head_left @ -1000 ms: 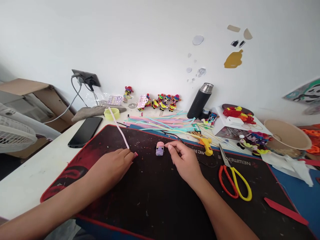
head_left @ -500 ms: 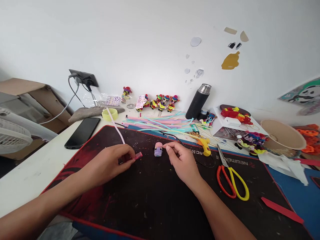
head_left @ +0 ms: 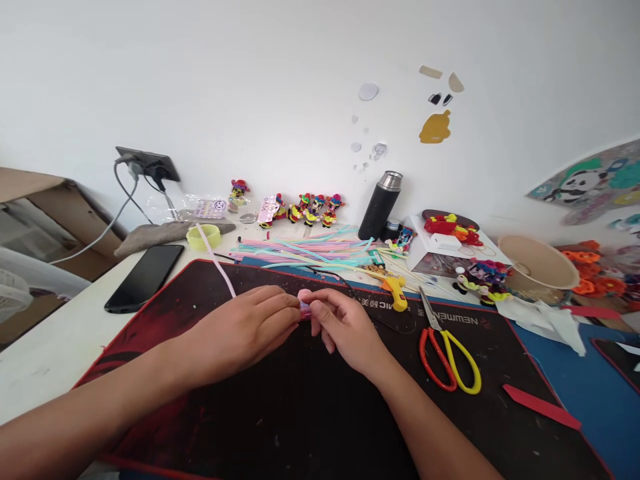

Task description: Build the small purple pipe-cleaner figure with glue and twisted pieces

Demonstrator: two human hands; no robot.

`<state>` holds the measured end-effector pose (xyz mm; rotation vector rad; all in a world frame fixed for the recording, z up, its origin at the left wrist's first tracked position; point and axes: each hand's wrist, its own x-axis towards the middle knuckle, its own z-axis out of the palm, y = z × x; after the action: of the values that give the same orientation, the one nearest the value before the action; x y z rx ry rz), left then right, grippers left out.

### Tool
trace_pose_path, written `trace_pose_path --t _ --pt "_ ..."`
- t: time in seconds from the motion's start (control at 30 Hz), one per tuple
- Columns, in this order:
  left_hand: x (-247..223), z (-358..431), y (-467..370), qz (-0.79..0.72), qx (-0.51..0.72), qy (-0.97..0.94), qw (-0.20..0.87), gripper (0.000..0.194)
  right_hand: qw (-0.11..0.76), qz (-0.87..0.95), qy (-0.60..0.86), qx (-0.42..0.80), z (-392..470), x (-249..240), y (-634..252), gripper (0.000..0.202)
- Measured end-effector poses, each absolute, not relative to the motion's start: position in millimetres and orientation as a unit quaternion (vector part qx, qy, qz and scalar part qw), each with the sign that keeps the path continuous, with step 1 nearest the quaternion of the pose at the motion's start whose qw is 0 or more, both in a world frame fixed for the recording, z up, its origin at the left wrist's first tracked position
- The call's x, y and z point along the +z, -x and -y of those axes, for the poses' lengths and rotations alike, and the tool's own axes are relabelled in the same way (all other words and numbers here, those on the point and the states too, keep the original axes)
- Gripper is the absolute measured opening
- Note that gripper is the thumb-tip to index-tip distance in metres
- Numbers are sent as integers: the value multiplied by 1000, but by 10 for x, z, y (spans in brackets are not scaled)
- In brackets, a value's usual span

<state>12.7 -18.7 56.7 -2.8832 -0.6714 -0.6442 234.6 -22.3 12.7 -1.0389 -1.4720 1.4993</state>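
Above the black desk mat point(head_left: 280, 413), my two hands meet around a small pink and purple fuzzy piece point(head_left: 304, 295). My right hand point(head_left: 350, 330) has its thumb and fingers closed on the piece's right side. My left hand point(head_left: 250, 327) is closed too, its fingertips at the piece's left side beside a bit of clear pinkish-red material; most of that is hidden by the fingers. A pale pink pipe cleaner point(head_left: 217, 260) slants up behind my left hand to a yellow-green tape roll point(head_left: 203, 237).
Scissors point(head_left: 440, 340) and a yellow glue gun point(head_left: 395, 292) lie right of my hands. Pipe cleaners point(head_left: 305, 250), small dolls point(head_left: 313, 210) and a black flask point(head_left: 380, 205) are behind. A phone point(head_left: 144, 278) is at left, a red strip point(head_left: 543, 407) at right.
The fuzzy piece, earlier standing on the mat, is now held up between my hands. My left hand has moved right to it with the pinkish-red bit. The view has turned slightly right.
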Motion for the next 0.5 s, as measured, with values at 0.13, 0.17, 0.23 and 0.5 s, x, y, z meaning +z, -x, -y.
trace_pose_path --t 0.13,0.17,0.23,0.5 --pt "601 142 -201 203 -209 955 60 18 371 582 411 597 229 133 -2327 36" --pt "608 129 -201 203 -211 955 50 17 374 576 413 599 225 138 -2324 35" --pt "613 100 -178 213 -223 951 21 14 390 557 417 603 207 146 -2328 34" --pt "548 35 -97 302 -245 916 -97 9 432 491 420 629 144 145 -2377 35"
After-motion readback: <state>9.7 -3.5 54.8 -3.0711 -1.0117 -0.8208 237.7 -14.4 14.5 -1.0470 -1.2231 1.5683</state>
